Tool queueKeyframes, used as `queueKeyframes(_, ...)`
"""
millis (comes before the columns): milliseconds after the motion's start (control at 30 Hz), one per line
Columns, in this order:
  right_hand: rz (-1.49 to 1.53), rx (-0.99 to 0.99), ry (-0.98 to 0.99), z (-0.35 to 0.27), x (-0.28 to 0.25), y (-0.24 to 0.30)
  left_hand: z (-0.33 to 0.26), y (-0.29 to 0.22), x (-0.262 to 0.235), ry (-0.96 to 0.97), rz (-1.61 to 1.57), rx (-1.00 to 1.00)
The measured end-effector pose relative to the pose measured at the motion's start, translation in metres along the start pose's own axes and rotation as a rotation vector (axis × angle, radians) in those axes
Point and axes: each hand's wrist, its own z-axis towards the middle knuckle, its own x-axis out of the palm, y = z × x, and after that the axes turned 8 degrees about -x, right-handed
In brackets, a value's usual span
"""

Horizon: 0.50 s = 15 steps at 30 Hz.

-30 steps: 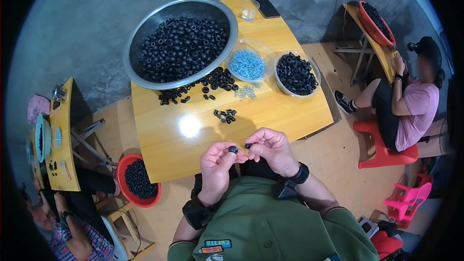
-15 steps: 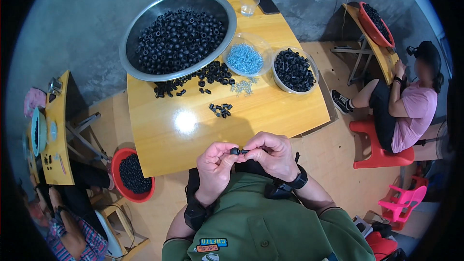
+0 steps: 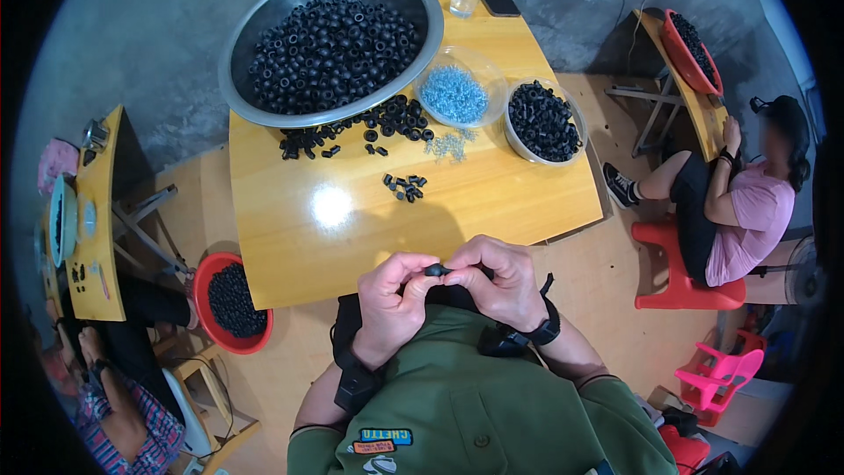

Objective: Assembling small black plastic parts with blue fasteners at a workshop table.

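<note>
I've got both hands up in front of the torso, just off the near edge of the table (image 3: 492, 211), elbows bent, forearms coming in from below and angled toward each other. L hand (image 3: 389, 301): palm turned in, fingers curled, thumb + index pinched tight on the piece (image 3: 433, 270). R hand (image 3: 498, 286): same pose mirrored, back of hand more in view, thumb + index closed on piece's R end. No slack in either pinch; tips almost meet w/ piece btwn.

Piece: small, black, rounded at L end, dull w/ slight sheen, R end mostly hidden by fingertips. Can't tell if 1 part or 2.

Rel. to grip: small pile (image 3: 405, 187) of black bits straight beyond, on table; steel bowl (image 3: 244, 57) of black rings farther, up-L; blue bits (image 3: 453, 97) in clear tub beyond pile; more black parts (image 3: 545, 121) in tub up-R.
</note>
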Motion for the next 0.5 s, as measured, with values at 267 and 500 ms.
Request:
queueKeyframes(267,-0.064,-0.086,-0.053,-0.005,0.006,-0.008,-0.006,0.013,0.012,-0.037,-0.113,-0.025)
queueKeyframes(500,0.218,0.061,0.015,-0.004,0.0,-0.013,-0.005,0.01,0.018,-0.031,-0.303,-0.058)
